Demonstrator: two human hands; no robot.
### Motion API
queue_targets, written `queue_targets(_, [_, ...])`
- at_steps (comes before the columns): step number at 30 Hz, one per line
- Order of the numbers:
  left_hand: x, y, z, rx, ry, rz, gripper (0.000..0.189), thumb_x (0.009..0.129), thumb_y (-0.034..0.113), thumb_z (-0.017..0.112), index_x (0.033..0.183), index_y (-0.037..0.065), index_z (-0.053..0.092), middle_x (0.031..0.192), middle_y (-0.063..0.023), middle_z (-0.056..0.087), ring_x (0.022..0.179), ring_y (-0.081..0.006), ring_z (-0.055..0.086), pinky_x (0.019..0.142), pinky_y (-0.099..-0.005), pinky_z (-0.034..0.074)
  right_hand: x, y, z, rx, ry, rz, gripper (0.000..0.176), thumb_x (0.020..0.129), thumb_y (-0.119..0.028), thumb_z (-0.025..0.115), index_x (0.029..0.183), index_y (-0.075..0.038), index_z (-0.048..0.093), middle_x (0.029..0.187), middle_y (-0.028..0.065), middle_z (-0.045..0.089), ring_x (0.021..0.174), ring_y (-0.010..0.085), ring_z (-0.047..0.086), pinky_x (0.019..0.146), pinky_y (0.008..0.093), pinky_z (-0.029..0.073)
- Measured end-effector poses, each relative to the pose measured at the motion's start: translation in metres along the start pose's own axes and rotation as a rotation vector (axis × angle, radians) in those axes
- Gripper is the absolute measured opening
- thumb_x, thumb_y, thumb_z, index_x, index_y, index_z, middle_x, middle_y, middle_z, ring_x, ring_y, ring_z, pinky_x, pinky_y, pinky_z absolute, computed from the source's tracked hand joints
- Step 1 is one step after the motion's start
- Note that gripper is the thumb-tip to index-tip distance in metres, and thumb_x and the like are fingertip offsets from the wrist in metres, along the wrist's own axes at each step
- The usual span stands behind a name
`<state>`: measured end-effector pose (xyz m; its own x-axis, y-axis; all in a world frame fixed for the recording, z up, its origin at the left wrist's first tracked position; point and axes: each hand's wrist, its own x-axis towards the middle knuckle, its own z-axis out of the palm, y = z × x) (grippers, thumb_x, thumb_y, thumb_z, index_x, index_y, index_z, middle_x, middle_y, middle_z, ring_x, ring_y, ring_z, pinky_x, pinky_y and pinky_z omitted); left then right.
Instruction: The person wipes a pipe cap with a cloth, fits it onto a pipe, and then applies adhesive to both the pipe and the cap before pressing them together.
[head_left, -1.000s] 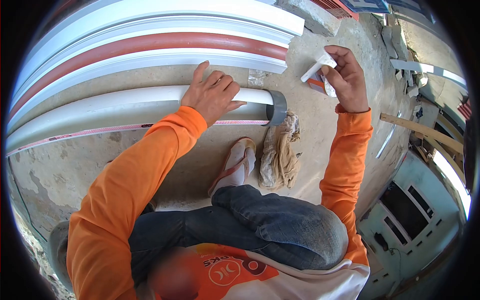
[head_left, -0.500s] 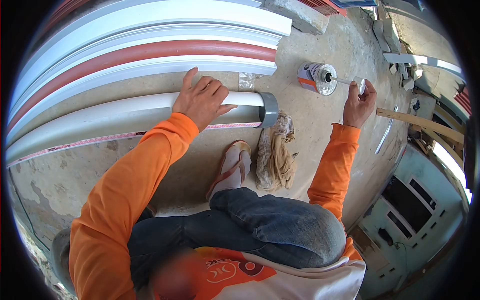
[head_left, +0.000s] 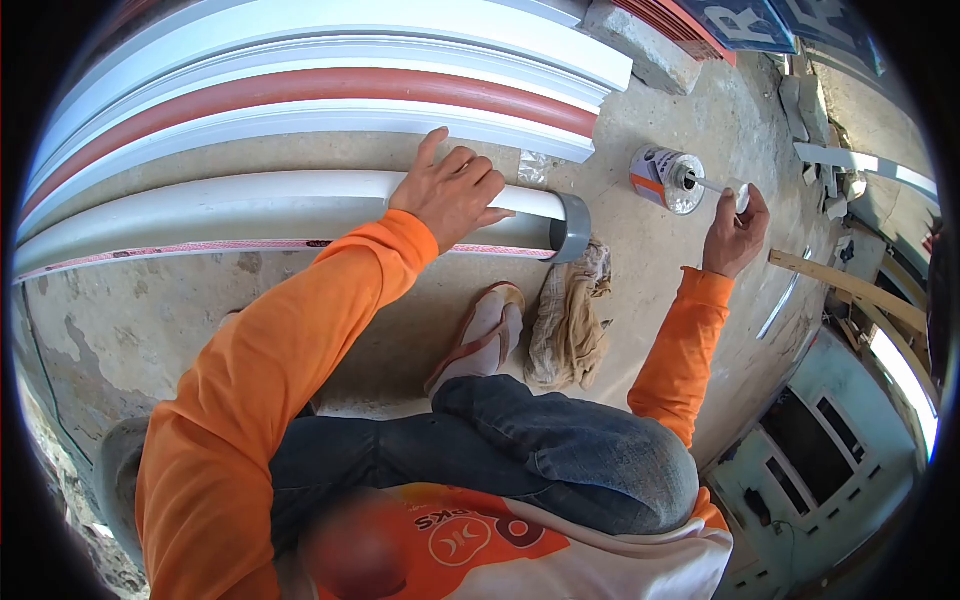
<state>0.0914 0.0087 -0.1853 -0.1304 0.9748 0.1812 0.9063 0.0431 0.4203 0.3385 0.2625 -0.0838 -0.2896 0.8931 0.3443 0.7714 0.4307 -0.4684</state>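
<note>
At the left and centre of the frame a long white pipe is laid across the concrete floor, below a stack of white and red lengths in the upper left. The pipe is pressed down by the left hand, which is laid palm-down on it with the fingers loosely spread, a little short of its right end. That end is already capped by a grey coupling, so the fitting is judged to be in place. Whether it is bonded cannot be told. Just below the coupling a crumpled rag is left on the floor beside a sandal.

In the upper right a can is seen lying on its side with its mouth open, and the thin stem of an applicator is reached into that mouth. The applicator's white cap is pinched between the thumb and fingertips of the right hand, held just right of the can. No wet coating can be made out on pipe or coupling, so the loading of the applicator is judged to be the step in hand.

Compared with a second ago, the right hand is lowered and moved rightward. The cap was then held up in front of the can, which is now uncovered and entered by the stem. The left hand is kept on the pipe.
</note>
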Motion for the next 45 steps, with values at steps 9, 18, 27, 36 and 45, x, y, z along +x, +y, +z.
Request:
queue_targets(9, [0.001, -0.001, 0.001, 0.002, -0.032, -0.013, 0.032, 0.079, 0.044, 0.067, 0.086, 0.015, 0.058, 0.09, 0.002, 0.058, 0.099, -0.0157, 0.054, 0.108, -0.0487, 0.026, -0.023, -0.096, -0.004, 0.554, -0.599, -0.206, 0.038, 0.086, -0.004, 0.063, 0.123, 0.001, 0.055, 0.107, 0.0087, 0.06, 0.099, 0.0156, 0.056, 0.09, 0.0287, 0.043])
queue_targets(18, [0.0, 0.0, 0.001, 0.05, -0.031, -0.002, 0.034, 0.08, 0.048, 0.064, 0.087, 0.015, 0.059, 0.09, 0.0025, 0.059, 0.099, -0.0144, 0.054, 0.108, -0.0472, 0.025, -0.052, -0.114, 0.04, 0.258, -0.969, -0.618, 0.044, 0.072, -0.008, 0.068, 0.115, -0.005, 0.061, 0.11, 0.0161, 0.06, 0.099, 0.031, 0.06, 0.086, 0.0354, 0.048])
queue_targets(27, [0.0, -0.001, 0.0, 0.021, -0.046, -0.006, 0.033, 0.081, 0.047, 0.064, 0.088, 0.015, 0.059, 0.091, 0.0026, 0.059, 0.1, -0.0149, 0.054, 0.108, -0.0474, 0.024, -0.045, -0.112, 0.045, 0.343, -0.893, -0.482, 0.04, 0.075, -0.006, 0.066, 0.115, -0.002, 0.061, 0.108, 0.017, 0.062, 0.098, 0.0294, 0.061, 0.087, 0.0343, 0.048])
queue_targets(36, [0.0, -0.001, 0.0, 0.022, -0.048, -0.006, 0.033, 0.081, 0.047, 0.064, 0.088, 0.015, 0.059, 0.092, 0.002, 0.059, 0.1, -0.0152, 0.054, 0.107, -0.0476, 0.025, -0.048, -0.111, 0.005, 0.606, -0.774, -0.15, 0.044, 0.078, -0.003, 0.066, 0.12, 0.0, 0.055, 0.108, 0.0085, 0.056, 0.098, 0.0177, 0.056, 0.09, 0.0285, 0.043])
queue_targets(45, [0.001, -0.001, -0.001, 0.016, -0.087, -0.016, 0.033, 0.081, 0.046, 0.064, 0.09, 0.014, 0.058, 0.095, 0.0015, 0.06, 0.102, -0.0157, 0.054, 0.108, -0.0476, 0.025, -0.073, -0.101, 0.0, 0.661, -0.994, -0.007, 0.046, 0.076, 0.002, 0.068, 0.119, 0.0, 0.053, 0.109, 0.0066, 0.051, 0.096, 0.0135, 0.055, 0.086, 0.0264, 0.044])
